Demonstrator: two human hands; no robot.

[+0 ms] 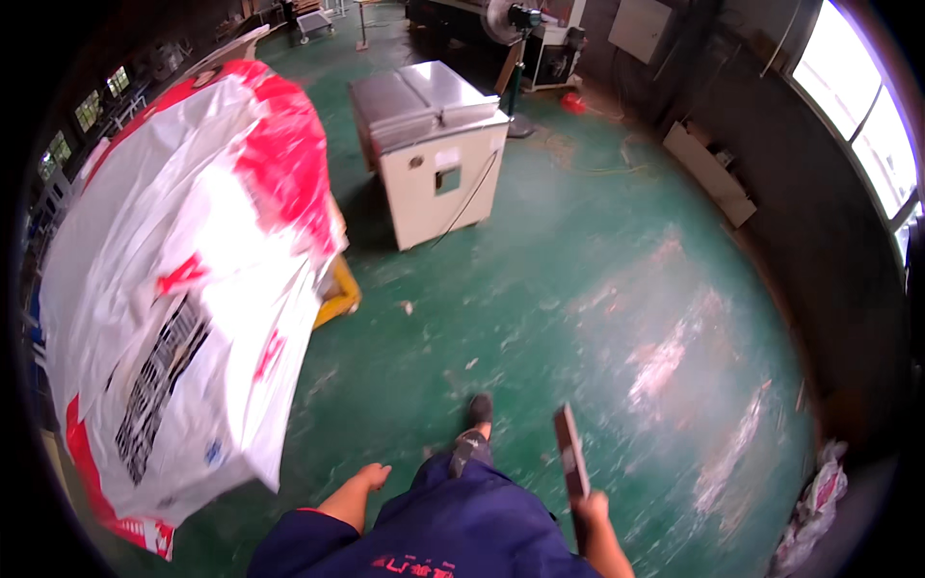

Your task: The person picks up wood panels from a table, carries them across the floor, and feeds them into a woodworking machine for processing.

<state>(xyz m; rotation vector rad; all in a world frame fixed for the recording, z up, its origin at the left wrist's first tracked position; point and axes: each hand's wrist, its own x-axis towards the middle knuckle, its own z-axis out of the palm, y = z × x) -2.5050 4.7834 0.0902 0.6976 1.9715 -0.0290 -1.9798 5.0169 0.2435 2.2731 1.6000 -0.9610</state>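
Head view: the right hand (594, 508) grips a brownish strip (570, 445) beside the body; carrying seems the step in hand. The left hand (374, 475) looks empty, though how far it is closed I cannot tell. Moving on calls for a steady grip.

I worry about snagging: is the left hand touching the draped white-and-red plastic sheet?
Apart: the head view shows green floor between the left hand and the sheet.

2 bare hands (372, 476) (594, 508), 1 bar (570, 448) and 1 shoe (480, 409) are being counted; 1 cream cabinet (414, 197), 1 red-and-white plastic sheet (193, 250), 1 crumpled plastic bundle (817, 501) and 1 wall box (640, 27) are being tallied.
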